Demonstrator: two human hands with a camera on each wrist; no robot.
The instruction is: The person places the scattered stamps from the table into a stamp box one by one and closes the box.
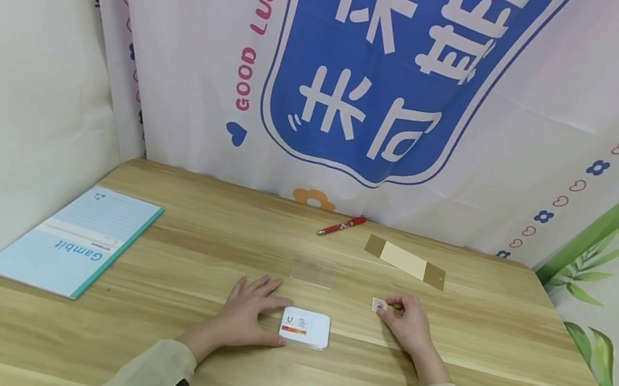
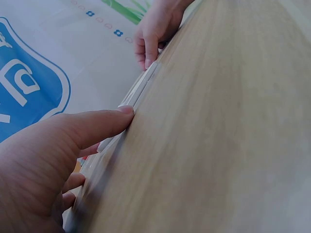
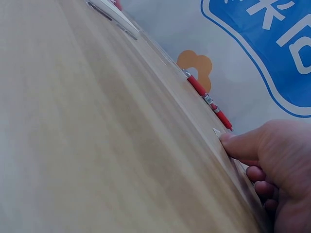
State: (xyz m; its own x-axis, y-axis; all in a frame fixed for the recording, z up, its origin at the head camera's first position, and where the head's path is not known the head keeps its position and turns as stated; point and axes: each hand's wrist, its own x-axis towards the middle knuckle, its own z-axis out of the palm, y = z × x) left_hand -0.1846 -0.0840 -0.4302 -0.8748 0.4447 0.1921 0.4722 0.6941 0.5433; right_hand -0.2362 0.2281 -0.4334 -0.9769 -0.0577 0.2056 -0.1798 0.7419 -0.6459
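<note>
A small stack of white cards (image 1: pixel 317 328) with rounded corners lies on the table, its top card printed with a logo and a red-orange stripe. My left hand (image 1: pixel 247 314) holds the stack at its left end, thumb at the near edge and forefinger at the far edge. In the left wrist view the thumb presses the side of the stack (image 2: pixel 142 87). Right of the stack, my right hand (image 1: pixel 410 325) pinches a small square card (image 1: pixel 379 305) with a little picture on it. In the right wrist view the thumb covers most of that card.
Beyond the stack lies a clear flat plastic piece (image 1: pixel 313 271). Farther back are a red pen (image 1: pixel 342 226) and a brown-and-cream strip (image 1: pixel 405 262). A light blue notebook (image 1: pixel 74 239) lies at the left. A printed curtain (image 1: pixel 204 52) hangs along the table's back edge.
</note>
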